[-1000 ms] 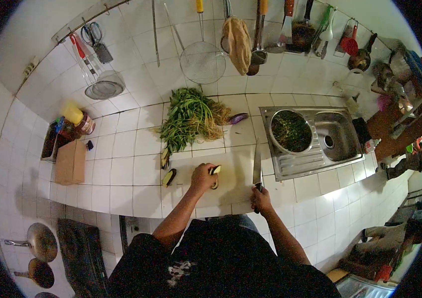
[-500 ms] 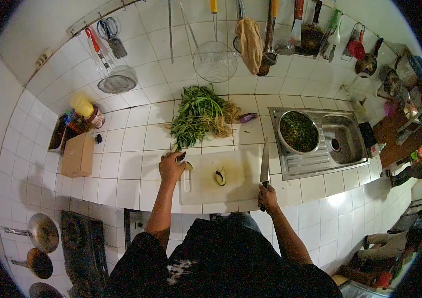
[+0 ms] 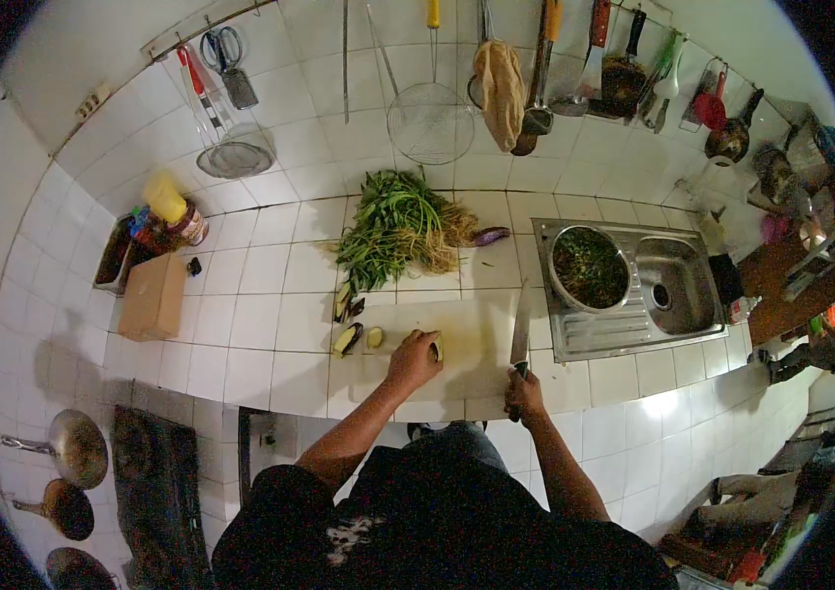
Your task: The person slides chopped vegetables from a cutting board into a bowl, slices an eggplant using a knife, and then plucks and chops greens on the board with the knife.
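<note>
Left hand [image 3: 415, 361] is resting over the cutting board [image 3: 481, 329], fingers curling snugly about an eggplant piece [image 3: 440, 349] near the board's middle. Right hand [image 3: 525, 393] is gripping a knife [image 3: 521, 329] by the handle at the board's right edge, fingers wrapping fully round; blade is pointing away from the body. A small chunk [image 3: 374, 337] is lying on the board's left end, a cut wedge [image 3: 347, 340] just left of it. Beyond the board's far edge, leafy greens [image 3: 393, 221] are lying heaped. Right of the board, a pot [image 3: 592, 310] is standing on the sink [image 3: 585, 339].
</note>
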Demonstrator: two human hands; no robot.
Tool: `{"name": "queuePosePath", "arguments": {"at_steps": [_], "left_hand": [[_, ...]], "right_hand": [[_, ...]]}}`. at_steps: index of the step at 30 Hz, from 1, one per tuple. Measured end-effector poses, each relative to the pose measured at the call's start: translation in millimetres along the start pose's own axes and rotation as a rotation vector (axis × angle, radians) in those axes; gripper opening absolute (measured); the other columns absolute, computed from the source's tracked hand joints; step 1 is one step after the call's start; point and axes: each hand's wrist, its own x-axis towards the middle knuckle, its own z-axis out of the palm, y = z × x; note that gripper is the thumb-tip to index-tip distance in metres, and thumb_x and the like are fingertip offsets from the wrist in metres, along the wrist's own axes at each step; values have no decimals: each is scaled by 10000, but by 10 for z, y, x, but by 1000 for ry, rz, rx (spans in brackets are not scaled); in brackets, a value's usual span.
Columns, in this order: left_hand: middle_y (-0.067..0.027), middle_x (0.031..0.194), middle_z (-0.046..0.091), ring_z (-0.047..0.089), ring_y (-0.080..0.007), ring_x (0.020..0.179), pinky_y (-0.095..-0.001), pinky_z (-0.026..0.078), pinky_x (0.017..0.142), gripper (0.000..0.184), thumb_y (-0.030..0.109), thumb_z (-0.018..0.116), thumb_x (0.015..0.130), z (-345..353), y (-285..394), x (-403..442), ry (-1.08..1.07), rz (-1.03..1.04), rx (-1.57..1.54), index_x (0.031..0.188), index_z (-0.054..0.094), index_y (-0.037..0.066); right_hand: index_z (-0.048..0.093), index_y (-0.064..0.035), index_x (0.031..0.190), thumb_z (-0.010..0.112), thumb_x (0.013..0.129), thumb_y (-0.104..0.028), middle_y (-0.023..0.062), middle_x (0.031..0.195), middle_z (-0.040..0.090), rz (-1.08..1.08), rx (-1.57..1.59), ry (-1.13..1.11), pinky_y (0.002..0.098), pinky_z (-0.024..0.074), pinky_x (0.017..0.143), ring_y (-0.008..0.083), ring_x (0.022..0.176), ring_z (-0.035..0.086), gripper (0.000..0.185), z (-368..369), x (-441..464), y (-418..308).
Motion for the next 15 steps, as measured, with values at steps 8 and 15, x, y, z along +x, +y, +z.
{"name": "queuePosePath", "arguments": {"at_steps": [8,15], "left_hand": [[-140,912,618,635,-302,816,-392,530,737,430,116,745,680,-160,-214,23,92,-16,-118,1094,645,54],[-127,917,673,660,-258,787,-351,534,713,363,64,744,689,-694,-764,242,331,-71,-156,1046,676,67]], "right_hand": [[436,-136,850,610,901,-304,-6,543,403,-45,6,-40,319,344,341,136,386,399,248,-9,31,33],[433,-126,844,603,905,-305,-2,542,411,-11,-9,-52,320,358,346,134,388,400,255,16,-39,-79]]}}
